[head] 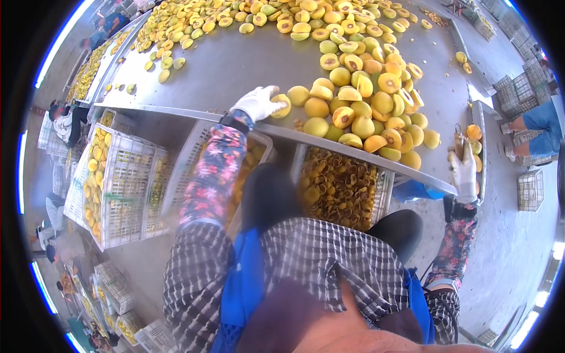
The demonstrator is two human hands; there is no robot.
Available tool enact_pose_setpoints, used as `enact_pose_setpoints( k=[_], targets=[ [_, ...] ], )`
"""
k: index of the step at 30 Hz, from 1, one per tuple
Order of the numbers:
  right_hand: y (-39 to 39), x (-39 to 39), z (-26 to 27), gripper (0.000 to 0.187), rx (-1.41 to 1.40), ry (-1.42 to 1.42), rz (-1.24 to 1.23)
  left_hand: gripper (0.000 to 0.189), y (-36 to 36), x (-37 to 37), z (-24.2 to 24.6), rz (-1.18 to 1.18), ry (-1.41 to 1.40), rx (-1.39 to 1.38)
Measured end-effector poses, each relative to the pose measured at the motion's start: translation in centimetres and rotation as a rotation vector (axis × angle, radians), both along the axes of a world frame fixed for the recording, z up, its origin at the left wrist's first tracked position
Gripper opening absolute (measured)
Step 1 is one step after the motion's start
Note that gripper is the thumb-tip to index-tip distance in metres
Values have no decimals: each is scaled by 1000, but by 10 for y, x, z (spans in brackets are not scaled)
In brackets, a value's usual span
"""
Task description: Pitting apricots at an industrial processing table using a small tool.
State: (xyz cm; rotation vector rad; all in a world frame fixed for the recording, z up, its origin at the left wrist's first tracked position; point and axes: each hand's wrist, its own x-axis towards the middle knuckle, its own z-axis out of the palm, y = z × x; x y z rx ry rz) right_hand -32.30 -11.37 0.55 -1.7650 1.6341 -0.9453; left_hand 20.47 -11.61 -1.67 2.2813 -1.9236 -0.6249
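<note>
My left hand (258,104), in a white glove, is at the near edge of the metal table (247,57). Its thumb and fingers are around a yellow peach (282,110). To its right lies a heap of whole and halved peaches (362,106), some cut faces showing the stone or its hollow. My right hand (464,174), also gloved, is at the table's right corner. It grips a small hand tool (459,143) with a metal end pointing away from me; the glove hides part of it. Several peach pieces (475,132) lie just right of that hand.
Below the table edge, a crate holds peach stones and scraps (340,185). Another crate (187,154) stands behind my left forearm. Farther left is a white plastic crate (128,185) of peaches. More peaches (212,17) cover the far table. A person in blue shorts (540,132) is at right.
</note>
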Motion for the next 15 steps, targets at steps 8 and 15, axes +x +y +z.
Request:
enact_pose_setpoints(
  k=[8, 15],
  targets=[
    [90, 87, -24, 47, 65, -307, 274, 54, 18, -26, -11, -39, 481, -59],
    [133, 160, -19, 42, 93, -481, 430, 42, 83, -116, 31, 99, 2052, 75]
  ],
)
